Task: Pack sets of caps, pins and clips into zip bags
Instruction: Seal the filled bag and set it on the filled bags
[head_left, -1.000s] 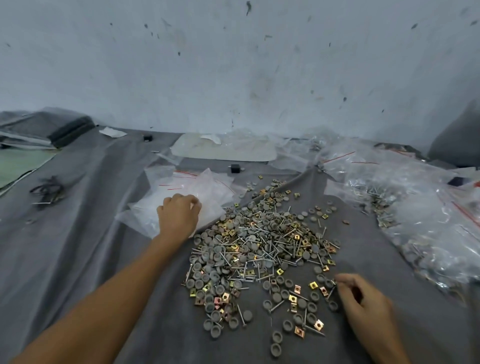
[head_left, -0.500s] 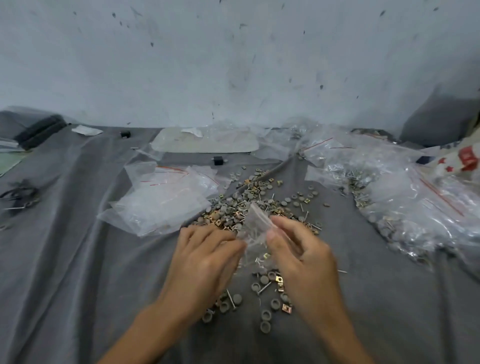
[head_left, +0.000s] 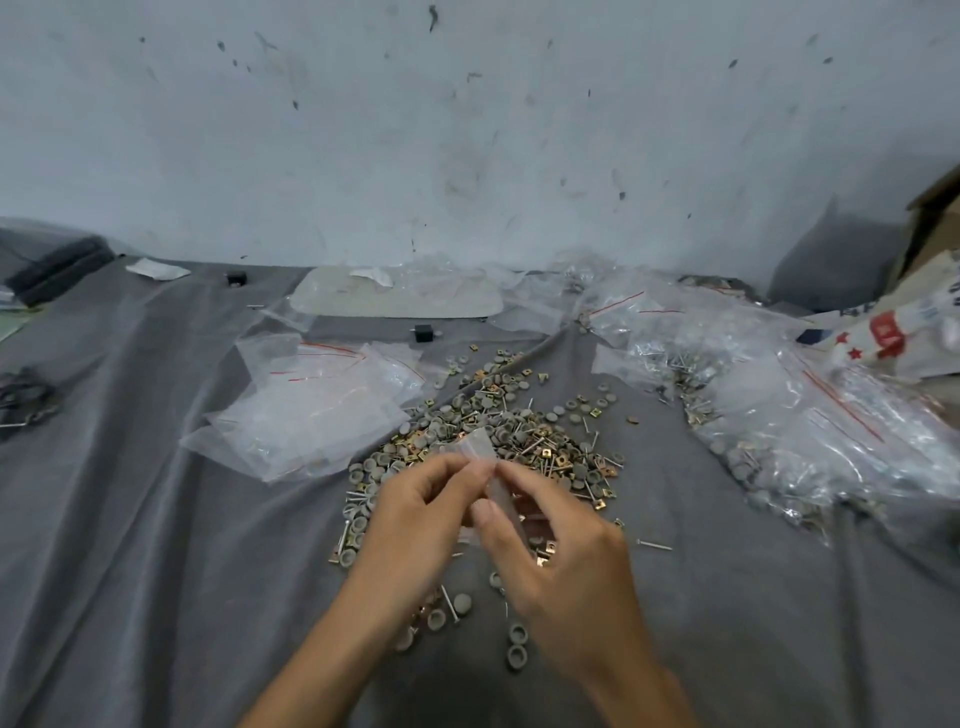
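Head view: my left hand and right hand both pinch a small zip bag, whose slick film could slip free.

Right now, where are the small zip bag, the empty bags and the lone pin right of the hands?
small zip bag (head_left: 478, 446): head view, upper corner.
empty bags (head_left: 311, 415): head view, top bag's middle.
lone pin (head_left: 654, 545): head view, middle of its shaft.
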